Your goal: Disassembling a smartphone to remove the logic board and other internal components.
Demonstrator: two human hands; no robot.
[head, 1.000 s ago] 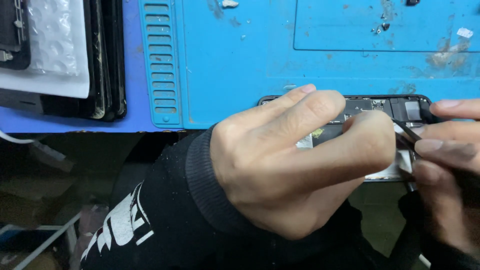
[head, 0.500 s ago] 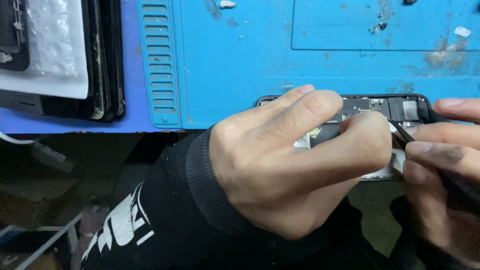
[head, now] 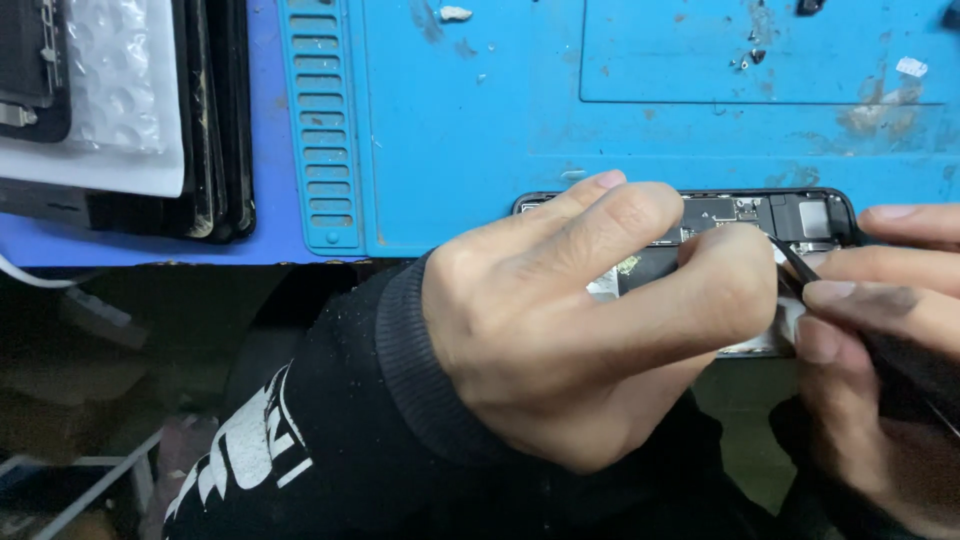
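Even, cool light falls on my blue mat [head: 480,150]; below its edge everything sinks into dim, murky shadow.

mat: blue work mat [head: 480,120], stained, ribbed left strip
stack: dark phone screens [head: 215,120], top left
wrap: white bubble wrap [head: 115,80] on the stack

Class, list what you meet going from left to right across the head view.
Stack of dark phone screens → ribbed edge of the blue mat → left hand → opened phone → right hand holding a thin black tool.
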